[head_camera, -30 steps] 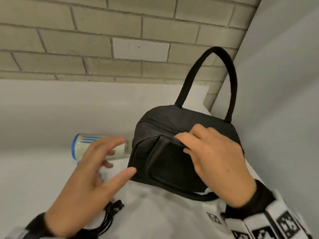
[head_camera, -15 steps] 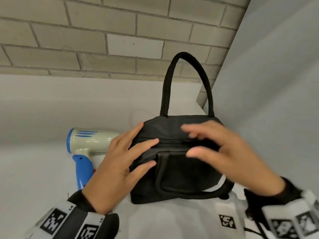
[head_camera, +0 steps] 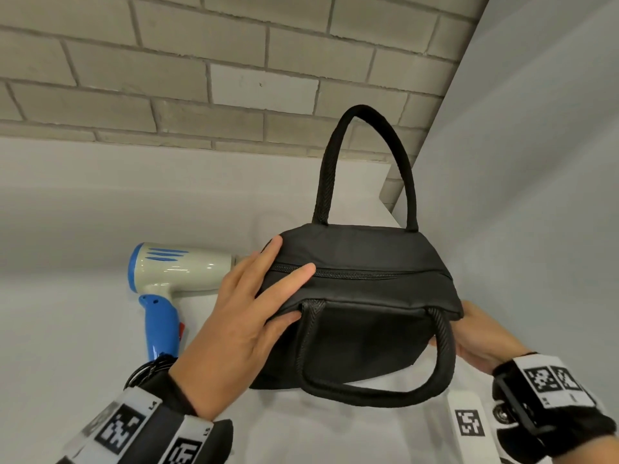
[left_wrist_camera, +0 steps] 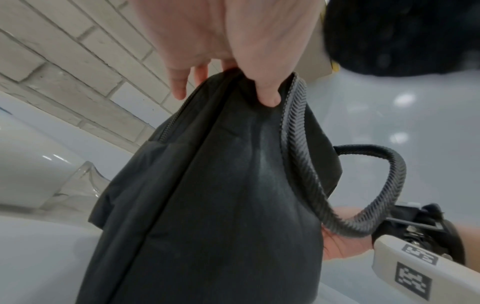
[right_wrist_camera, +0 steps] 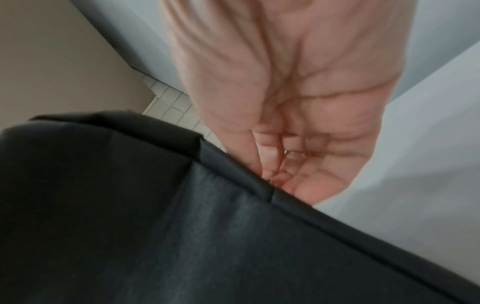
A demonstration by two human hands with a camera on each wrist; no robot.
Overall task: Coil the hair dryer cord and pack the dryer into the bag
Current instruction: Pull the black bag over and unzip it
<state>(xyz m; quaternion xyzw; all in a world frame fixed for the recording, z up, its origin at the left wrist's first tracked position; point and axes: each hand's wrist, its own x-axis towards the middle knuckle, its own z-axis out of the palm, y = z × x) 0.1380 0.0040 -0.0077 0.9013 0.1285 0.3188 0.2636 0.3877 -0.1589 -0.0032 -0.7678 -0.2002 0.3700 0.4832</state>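
**Steadying the zipped bag ahead of packing**

Bracing the black bag [head_camera: 361, 296] from both ends on the white counter [head_camera: 67, 346], probably to square it up and keep it from sliding while reaching for the zip. Clamping the bag's left end with the left hand [head_camera: 241, 326]: fingers stretched along the top beside the zipper [head_camera: 351, 273], thumb pressing into the front panel, as the left wrist view is showing. Cupping the right end with the right hand [head_camera: 479, 339], palm against the fabric and fingers partly curled behind the corner; not gripping tightly as far as the right wrist view is telling. Standing one handle [head_camera: 365, 162] upright at the back, letting the other handle [head_camera: 378, 390] droop over the front.

Keeping the zipper run closed across the top, so hiding whatever is inside; nothing to tell of contents. Lying outside, just left of the bag, the hair dryer [head_camera: 170, 272], cream barrel toward the bag, blue grip toward the viewer. Showing a bundle of dark cord [head_camera: 150, 371] at the grip's end, apparently coiled already. Judging the opening of the zip as the step in hand, with packing not yet begun
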